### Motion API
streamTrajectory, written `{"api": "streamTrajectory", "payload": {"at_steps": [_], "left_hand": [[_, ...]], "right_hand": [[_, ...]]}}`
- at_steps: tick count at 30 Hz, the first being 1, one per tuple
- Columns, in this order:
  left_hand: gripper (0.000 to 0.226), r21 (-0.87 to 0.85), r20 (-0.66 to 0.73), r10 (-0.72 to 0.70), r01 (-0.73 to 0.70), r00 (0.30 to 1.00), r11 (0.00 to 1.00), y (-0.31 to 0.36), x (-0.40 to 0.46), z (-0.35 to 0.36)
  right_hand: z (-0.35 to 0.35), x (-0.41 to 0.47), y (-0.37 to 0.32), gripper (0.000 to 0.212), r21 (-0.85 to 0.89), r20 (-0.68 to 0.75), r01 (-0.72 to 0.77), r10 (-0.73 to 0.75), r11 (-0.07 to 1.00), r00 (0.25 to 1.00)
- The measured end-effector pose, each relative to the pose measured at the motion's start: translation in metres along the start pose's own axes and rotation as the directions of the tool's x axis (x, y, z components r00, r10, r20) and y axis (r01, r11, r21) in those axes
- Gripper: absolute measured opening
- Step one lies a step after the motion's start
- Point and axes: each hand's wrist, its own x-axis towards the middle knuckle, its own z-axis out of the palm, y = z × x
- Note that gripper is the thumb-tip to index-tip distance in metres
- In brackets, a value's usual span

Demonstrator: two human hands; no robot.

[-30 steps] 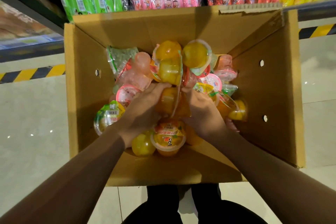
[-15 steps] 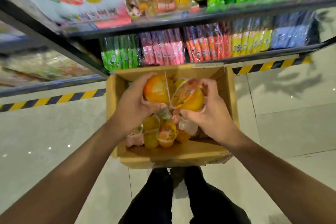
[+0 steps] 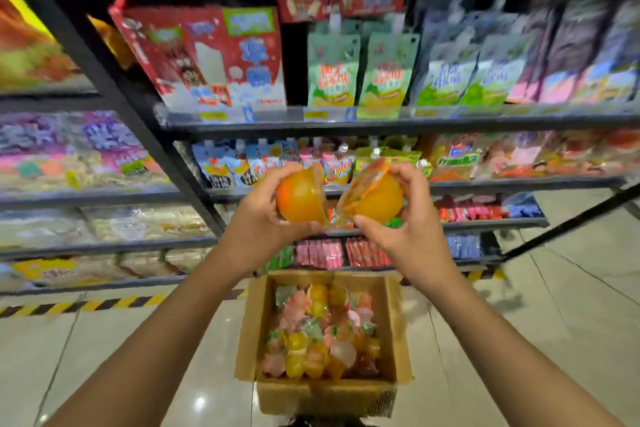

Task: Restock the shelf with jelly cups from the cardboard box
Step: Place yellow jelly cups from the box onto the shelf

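While each hand [image 3: 256, 218] [image 3: 408, 218] grips an orange jelly cup [image 3: 299, 198] [image 3: 377, 199], set both upright in a shelf [image 3: 485, 182] gap.

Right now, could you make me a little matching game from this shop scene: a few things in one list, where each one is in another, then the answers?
Things:
1. cardboard box
2. left orange jelly cup
3. right orange jelly cup
4. green pouches

Places:
A. held in the right hand
B. standing on an upper shelf
C. on the floor below the hands
D. held in the left hand

Pairs: 1-C, 2-D, 3-A, 4-B
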Motion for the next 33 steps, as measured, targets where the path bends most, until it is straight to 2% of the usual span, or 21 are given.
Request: {"api": "streamTrajectory", "payload": {"at_steps": [3,7,12,16,19,22,25,29,33], "left_hand": [[0.08,-0.037,-0.017,0.044,-0.045,0.999,0.998,0.049,-0.007,-0.014],[0.078,-0.004,-0.1,0.142,-0.143,0.985,0.99,0.099,-0.006,-0.035],[0.065,-0.217,-0.239,0.202,-0.255,0.95,0.942,0.16,0.009,-0.056],[0.069,-0.341,-0.301,0.18,-0.282,0.936,0.897,0.197,0.029,-0.076],[0.063,-0.344,-0.328,0.155,-0.271,0.932,0.899,0.22,0.047,-0.094],[0.055,-0.202,-0.351,0.19,-0.272,0.917,0.941,0.237,0.063,-0.114],[0.067,0.158,-0.346,0.245,-0.201,0.906,0.967,0.249,0.078,-0.137],[0.094,0.47,-0.226,0.271,-0.138,0.936,0.872,0.257,0.1,-0.161],[0.089,0.605,-0.154,0.239,-0.099,0.959,0.79,0.249,0.122,-0.174]], "right_hand": [[-0.02,0.016,-0.05,0.071,-0.035,-0.004,0.111,-0.112,0.993,0.994],[-0.036,0.036,-0.1,0.068,0.025,-0.035,0.203,-0.202,0.979,0.979],[-0.048,0.065,-0.147,0.063,0.203,-0.096,0.276,-0.261,0.94,0.961],[-0.056,0.091,-0.184,0.06,0.223,-0.112,0.337,-0.319,0.915,0.941],[-0.061,0.112,-0.208,0.057,0.19,-0.114,0.367,-0.351,0.911,0.929],[-0.065,0.138,-0.227,0.057,0.104,-0.1,0.385,-0.376,0.917,0.921],[-0.066,0.164,-0.242,0.057,0.007,-0.05,0.392,-0.391,0.92,0.919],[-0.061,0.194,-0.261,0.061,-0.149,0.02,0.334,-0.335,0.931,0.942],[-0.051,0.219,-0.268,0.06,-0.206,0.102,0.196,-0.178,0.959,0.979]]}}
